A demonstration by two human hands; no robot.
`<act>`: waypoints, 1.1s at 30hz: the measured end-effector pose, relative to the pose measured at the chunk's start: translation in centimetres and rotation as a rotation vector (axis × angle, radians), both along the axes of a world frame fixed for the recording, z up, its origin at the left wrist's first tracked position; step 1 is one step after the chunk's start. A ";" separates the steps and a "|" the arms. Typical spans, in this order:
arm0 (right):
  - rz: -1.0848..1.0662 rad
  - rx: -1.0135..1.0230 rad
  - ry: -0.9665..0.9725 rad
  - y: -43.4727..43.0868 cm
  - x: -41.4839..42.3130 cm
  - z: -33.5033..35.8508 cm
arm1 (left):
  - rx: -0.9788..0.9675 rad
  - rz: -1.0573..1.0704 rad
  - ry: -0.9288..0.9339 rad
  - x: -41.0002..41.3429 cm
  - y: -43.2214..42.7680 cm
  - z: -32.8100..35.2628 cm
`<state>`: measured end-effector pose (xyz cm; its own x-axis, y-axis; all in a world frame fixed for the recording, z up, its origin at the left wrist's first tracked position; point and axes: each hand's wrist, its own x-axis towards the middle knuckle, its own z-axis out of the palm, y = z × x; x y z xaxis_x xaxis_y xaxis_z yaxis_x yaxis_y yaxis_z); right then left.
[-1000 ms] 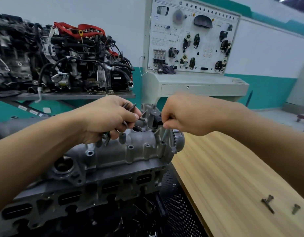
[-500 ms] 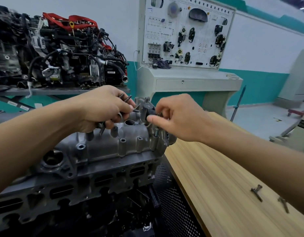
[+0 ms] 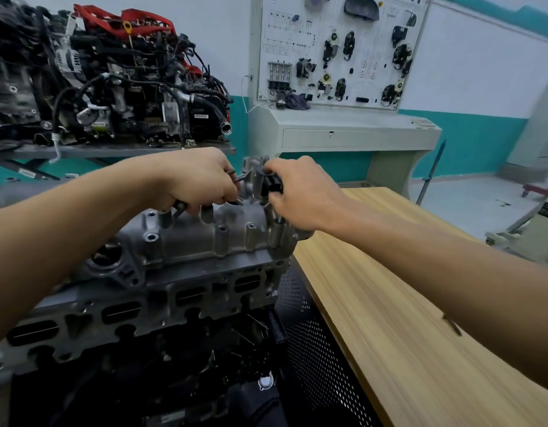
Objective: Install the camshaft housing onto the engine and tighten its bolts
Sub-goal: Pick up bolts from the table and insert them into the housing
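Observation:
The grey camshaft housing (image 3: 204,238) lies on top of the engine's cylinder head (image 3: 174,291) at centre left. My left hand (image 3: 198,180) hovers over the housing's middle and grips several dark bolts (image 3: 235,177) in its fist, their ends sticking out. My right hand (image 3: 300,195) is at the housing's far right end, fingers curled beside a black sensor plug (image 3: 272,184); what they hold is hidden. One bolt (image 3: 278,221) stands in a boss just under that hand.
A wooden table (image 3: 389,303) runs along the right with a loose bolt (image 3: 451,324) on it, partly behind my forearm. A black perforated panel (image 3: 322,349) separates table and engine. Another engine (image 3: 112,81) on a stand and a training board (image 3: 337,50) stand behind.
My right hand left the bolt in the right-end boss, reached towards the bolts in my left hand, and now sits by the black plug. The left hand barely moved.

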<state>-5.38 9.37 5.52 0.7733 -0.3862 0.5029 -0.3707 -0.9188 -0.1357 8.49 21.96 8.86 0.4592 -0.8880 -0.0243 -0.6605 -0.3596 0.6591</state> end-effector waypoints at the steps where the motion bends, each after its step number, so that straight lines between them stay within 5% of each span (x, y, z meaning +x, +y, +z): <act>1: 0.003 0.008 -0.003 0.0 -0.1 0.0 | 0.011 -0.008 0.006 -0.1 0.1 0.1; 33: 0.129 0.036 0.132 -0.2 -1.2 2.1 | -0.082 -0.095 -0.038 -0.6 0.8 -0.3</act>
